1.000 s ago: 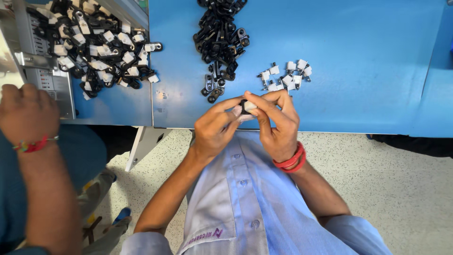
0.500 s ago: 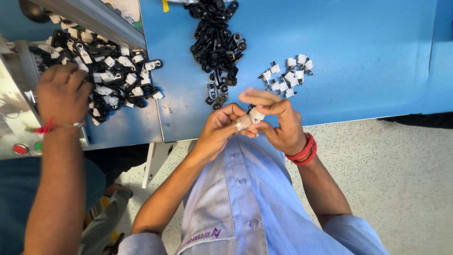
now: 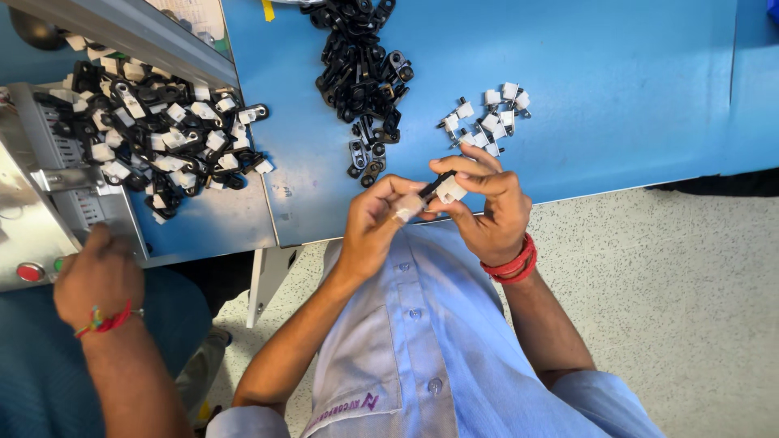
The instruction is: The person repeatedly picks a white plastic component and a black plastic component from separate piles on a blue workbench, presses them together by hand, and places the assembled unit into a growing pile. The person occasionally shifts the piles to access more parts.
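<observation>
**A:** Right, head view, only one we have. Left hand and right hand meet above the near edge of the blue surface, over the person's light blue shirt.

**B:** Fingers?

**A:** Both sets narrow, pinched. Between them they hold one small part: a black piece with a white block on its right end. Right thumb and forefinger clamp the white end, left fingertips grip the other end. Left thumb tip has a pale covering, can't tell what kind.

**B:** So the part is off the surface?

**A:** Yes, held in the air just in front of the surface edge, not touching it.

**B:** Stock nearby?

**A:** Small cluster of white pieces on the surface just beyond the right hand. Pile of black pieces left of that, beyond the left hand, well apart from the white cluster. Red bangles on the right wrist.

**B:** Anyone else?

**A:** Co-worker's hand at far left, red thread on the wrist, resting at a grey machine panel with a red and a green button. Can't tell what those fingers do. Beside it, a mixed heap of black-and-white parts on a second blue surface.
</observation>
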